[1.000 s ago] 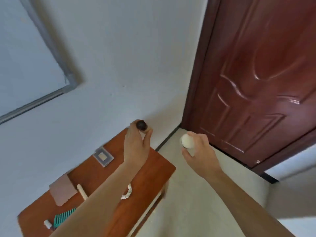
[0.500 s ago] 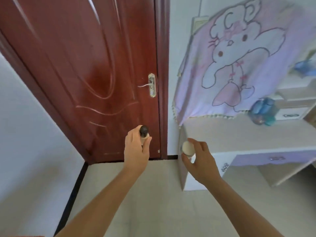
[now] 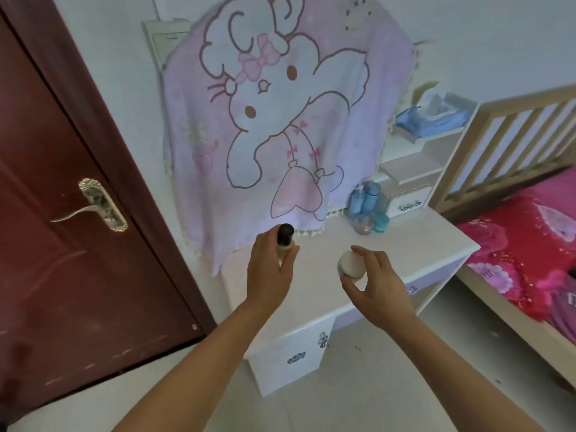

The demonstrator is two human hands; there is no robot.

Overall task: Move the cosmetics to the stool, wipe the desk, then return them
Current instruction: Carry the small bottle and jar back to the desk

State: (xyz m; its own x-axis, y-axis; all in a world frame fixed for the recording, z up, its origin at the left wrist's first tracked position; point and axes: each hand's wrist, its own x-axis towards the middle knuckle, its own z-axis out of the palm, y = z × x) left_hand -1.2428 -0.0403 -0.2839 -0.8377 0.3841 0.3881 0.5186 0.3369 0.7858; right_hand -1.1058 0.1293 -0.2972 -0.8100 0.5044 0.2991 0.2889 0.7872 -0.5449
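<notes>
Above the near-left part of the white tabletop (image 3: 414, 244) both hands hang with a cosmetic in each. Left hand (image 3: 271, 272) is wrapped around a pale bottle with a black cap (image 3: 285, 241), upright, cap showing above the fingers. Right hand (image 3: 374, 285) pinches a small round cream jar (image 3: 351, 264) between thumb and fingertips, lid tilted toward me. Neither item touches the surface yet.

Judgement: this is the return step, items going back on the desk. The stool is not in view.

Far right on the tabletop stands a cluster of blue bottles (image 3: 369, 198) with a small pink-tinted jar (image 3: 363, 224) in front. The cartoon cloth (image 3: 280, 120) hangs down to the far edge.

Notes for doing it well:
- lower the bottle straight, base flat, before loosening the fingers; it is tall and narrow, so likely to tip.
- level the jar first, then set it down.
- keep both clear of the cloth fringe and the near edge.
- leave room beside the blue cluster.
</notes>
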